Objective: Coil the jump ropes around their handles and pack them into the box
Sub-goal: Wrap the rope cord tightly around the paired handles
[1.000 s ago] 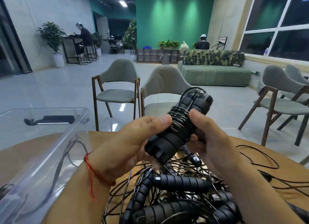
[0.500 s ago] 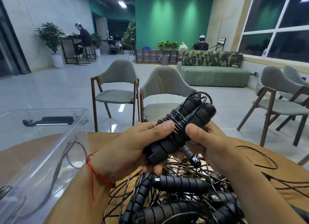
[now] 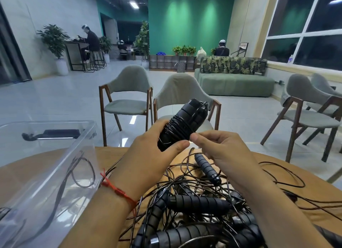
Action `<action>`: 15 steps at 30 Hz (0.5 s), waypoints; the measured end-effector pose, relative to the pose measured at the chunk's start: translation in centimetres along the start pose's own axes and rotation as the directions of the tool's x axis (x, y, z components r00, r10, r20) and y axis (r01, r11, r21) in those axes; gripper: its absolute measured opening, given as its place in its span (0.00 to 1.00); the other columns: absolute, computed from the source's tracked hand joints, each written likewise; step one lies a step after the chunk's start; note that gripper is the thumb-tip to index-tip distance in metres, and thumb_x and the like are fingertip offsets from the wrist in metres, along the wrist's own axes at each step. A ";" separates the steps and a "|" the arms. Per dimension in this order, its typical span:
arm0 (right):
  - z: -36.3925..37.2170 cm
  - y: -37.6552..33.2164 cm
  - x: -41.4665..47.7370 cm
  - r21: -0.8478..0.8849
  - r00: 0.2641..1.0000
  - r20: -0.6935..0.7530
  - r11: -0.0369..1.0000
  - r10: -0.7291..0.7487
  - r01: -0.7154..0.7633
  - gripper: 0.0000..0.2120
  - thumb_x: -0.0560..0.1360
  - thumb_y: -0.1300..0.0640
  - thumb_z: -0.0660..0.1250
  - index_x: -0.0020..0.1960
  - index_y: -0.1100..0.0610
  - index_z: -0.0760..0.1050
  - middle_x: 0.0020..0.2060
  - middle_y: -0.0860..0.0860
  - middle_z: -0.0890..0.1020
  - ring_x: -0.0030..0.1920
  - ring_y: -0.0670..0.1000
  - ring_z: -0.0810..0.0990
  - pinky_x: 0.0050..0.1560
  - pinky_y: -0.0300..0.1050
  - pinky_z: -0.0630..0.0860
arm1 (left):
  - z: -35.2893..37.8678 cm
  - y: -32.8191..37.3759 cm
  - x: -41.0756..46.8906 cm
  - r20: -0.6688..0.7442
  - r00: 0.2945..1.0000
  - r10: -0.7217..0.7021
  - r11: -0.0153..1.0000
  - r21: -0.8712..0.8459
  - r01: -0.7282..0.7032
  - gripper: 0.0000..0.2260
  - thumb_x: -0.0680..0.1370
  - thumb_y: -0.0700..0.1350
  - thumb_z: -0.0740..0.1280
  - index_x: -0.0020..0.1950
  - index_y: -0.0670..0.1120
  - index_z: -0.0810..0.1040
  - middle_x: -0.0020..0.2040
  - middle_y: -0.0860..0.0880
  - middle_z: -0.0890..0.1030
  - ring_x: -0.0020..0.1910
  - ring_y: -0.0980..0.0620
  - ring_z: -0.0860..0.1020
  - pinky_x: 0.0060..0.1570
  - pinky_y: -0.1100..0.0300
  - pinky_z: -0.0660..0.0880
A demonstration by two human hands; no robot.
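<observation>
Above the near edge of the round wooden worktop (image 3: 109,154), a coiled jump rope (image 3: 182,125) is held up off the surface: its two black handles lie side by side, tilted up and away from the person, with thin black cord wound tightly round their middle. The left hand (image 3: 153,155) grips the lower end of this bundle, thumb across the near side and fingers curled behind it. The right hand (image 3: 220,148) is at the bundle's right flank, thumb and forefinger closed together on the cord at the edge of the winding, the other fingers curled under. A red string bracelet (image 3: 118,190) circles the left wrist. Directly below the hands, a tangled pile of jump ropes (image 3: 196,201) lies on the worktop, ribbed black handles lying across one another among loose loops of cord, with a few strands trailing off to the right. To the left of the pile stands a clear plastic box (image 3: 88,129), tilted in this view, a loop of black cord showing through its wall. Beyond the worktop, two grey upholstered chairs (image 3: 129,92) with wooden legs stand on the pale tiled floor, and farther back a green sofa (image 3: 235,81) sits before a green wall.
</observation>
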State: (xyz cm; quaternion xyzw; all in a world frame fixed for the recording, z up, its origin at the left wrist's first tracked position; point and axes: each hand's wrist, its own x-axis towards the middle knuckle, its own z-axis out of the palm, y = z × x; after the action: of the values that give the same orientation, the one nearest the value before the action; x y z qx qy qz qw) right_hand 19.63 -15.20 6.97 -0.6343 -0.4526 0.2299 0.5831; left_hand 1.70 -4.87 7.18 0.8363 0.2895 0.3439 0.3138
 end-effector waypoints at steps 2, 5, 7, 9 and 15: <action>0.1 0.0 0.1 -0.034 0.999 0.029 0.999 0.024 -0.023 0.11 0.81 0.45 0.72 0.51 0.50 0.89 0.28 0.44 0.76 0.32 0.42 0.75 0.46 0.46 0.71 | 0.4 -0.1 0.0 -0.035 0.999 0.037 0.995 0.089 -0.034 0.17 0.78 0.64 0.71 0.61 0.74 0.67 0.48 0.65 0.79 0.48 0.67 0.78 0.43 0.72 0.73; 0.3 -0.3 0.1 0.059 0.988 0.117 0.993 0.098 -0.105 0.11 0.83 0.47 0.69 0.48 0.52 0.85 0.28 0.46 0.73 0.31 0.47 0.70 0.39 0.45 0.68 | 1.2 0.1 -0.1 -0.108 0.988 0.114 0.966 0.246 -0.085 0.24 0.79 0.60 0.72 0.71 0.67 0.65 0.54 0.63 0.76 0.49 0.62 0.77 0.46 0.62 0.75; 0.5 -0.6 0.1 0.187 0.976 0.165 0.968 0.139 -0.170 0.15 0.82 0.43 0.68 0.44 0.53 0.80 0.29 0.47 0.70 0.28 0.47 0.64 0.34 0.44 0.63 | 1.5 0.3 -0.3 -0.160 0.969 0.189 0.908 0.404 -0.111 0.28 0.80 0.59 0.72 0.75 0.66 0.62 0.60 0.60 0.75 0.53 0.57 0.76 0.44 0.61 0.72; 0.6 -0.5 0.1 0.248 0.976 0.146 0.949 0.164 -0.196 0.20 0.77 0.35 0.72 0.50 0.53 0.82 0.31 0.48 0.69 0.28 0.47 0.62 0.32 0.43 0.61 | 2.0 0.4 -0.5 -0.176 0.947 0.269 0.838 0.527 -0.141 0.30 0.79 0.58 0.73 0.77 0.65 0.61 0.60 0.56 0.77 0.55 0.53 0.78 0.42 0.61 0.71; -0.1 -0.7 0.1 0.334 0.989 0.117 0.935 0.084 -0.119 0.17 0.77 0.37 0.74 0.40 0.50 0.83 0.30 0.48 0.66 0.27 0.45 0.62 0.30 0.41 0.60 | 1.6 1.1 -0.9 -0.108 0.981 0.163 0.959 0.253 -0.131 0.28 0.75 0.70 0.69 0.73 0.71 0.64 0.60 0.65 0.76 0.55 0.63 0.78 0.49 0.62 0.77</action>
State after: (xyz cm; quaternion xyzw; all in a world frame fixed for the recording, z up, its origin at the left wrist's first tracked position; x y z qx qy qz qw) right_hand 19.52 -15.25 7.66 -0.5340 -0.4015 0.3664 0.6476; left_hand 2.65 -6.68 6.75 0.8640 0.2861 0.3809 0.1628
